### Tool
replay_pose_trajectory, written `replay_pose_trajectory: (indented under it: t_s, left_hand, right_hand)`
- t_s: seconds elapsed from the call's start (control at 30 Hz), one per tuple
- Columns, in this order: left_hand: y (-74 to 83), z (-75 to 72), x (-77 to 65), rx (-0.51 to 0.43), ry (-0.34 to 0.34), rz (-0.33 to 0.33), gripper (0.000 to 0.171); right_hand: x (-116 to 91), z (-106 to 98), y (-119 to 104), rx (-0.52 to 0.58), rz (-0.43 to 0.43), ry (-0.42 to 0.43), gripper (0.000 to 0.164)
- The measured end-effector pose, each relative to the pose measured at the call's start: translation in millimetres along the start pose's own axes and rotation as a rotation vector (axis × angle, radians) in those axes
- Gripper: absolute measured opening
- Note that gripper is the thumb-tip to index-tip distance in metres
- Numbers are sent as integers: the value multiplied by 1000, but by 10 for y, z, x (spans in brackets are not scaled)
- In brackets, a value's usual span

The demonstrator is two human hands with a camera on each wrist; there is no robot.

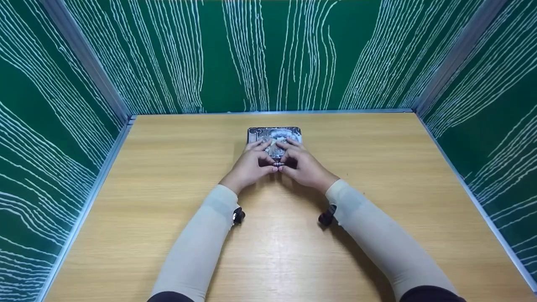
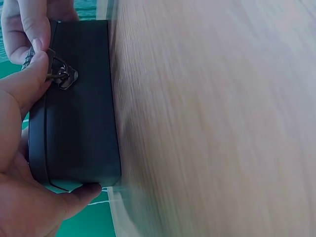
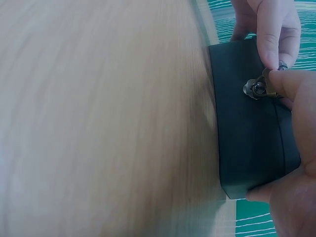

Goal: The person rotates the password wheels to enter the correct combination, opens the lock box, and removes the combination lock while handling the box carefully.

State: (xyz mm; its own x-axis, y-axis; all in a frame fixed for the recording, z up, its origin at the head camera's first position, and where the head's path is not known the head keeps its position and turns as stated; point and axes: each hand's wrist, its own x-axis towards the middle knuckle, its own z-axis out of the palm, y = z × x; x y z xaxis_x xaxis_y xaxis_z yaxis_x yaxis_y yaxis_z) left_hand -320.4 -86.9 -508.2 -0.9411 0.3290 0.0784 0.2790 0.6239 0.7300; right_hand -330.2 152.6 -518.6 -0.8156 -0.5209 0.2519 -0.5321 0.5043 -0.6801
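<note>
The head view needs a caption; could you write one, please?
Left hand and right hand hold the small padlock on a patterned box.

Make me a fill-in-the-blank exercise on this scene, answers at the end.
1. The left hand and right hand pinch a small metal ____ at the clasp of the box.
2. In total, ____ hands touch the box.
3. The surface of the table shows the grain of ____.
4. The main colour of the wall behind the table is ____.

Missing words: padlock; two; wood; green.
</note>
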Motion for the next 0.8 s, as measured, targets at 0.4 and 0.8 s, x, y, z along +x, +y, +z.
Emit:
replay_pose_trajectory:
  t_s: [0.4,0.8]
  left_hand:
    - [-25,12,8,21,5,14,14]
    - [-19,6,11,8,-2,1,15]
  right_hand:
    - [8,15,29,-1,3,2,9]
    - [6,18,29,3,-1,9,9]
